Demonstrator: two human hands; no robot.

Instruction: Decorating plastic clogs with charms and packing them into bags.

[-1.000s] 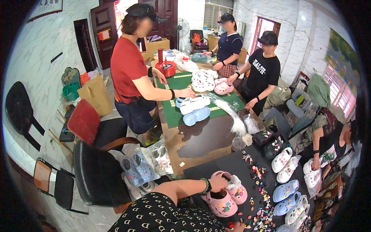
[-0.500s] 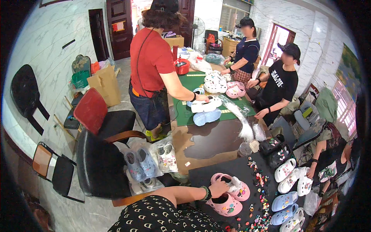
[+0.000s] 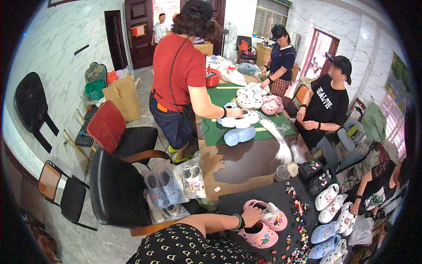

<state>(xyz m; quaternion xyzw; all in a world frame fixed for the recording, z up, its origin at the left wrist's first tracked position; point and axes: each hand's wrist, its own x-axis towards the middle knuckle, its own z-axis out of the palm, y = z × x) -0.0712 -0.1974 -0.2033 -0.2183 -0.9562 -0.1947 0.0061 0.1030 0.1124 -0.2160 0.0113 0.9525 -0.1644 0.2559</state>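
Clearly gripping: left hand (image 3: 252,216) closed on the rim of a pink clog (image 3: 259,233), second clog (image 3: 271,216) just beyond the fingers. Right hand unseen. Could scatter the charms (image 3: 300,229) beside the fingertips if jerked sideways.

White marble-look walls (image 3: 57,57) run down the left of the frame, with a pale glossy floor (image 3: 140,94) below. A dark wooden door (image 3: 140,31) stands open at the upper middle, bright daylight behind it. A second doorway (image 3: 320,50) with a red frame opens at upper right, and a barred window (image 3: 268,20) sits beside it. Black chairs (image 3: 116,189) stand at lower left, one with a red back (image 3: 107,125) just above. A long brown bench (image 3: 246,165) runs up the middle, part under a green mat (image 3: 213,132). A fan (image 3: 228,31) stands near the far wall.
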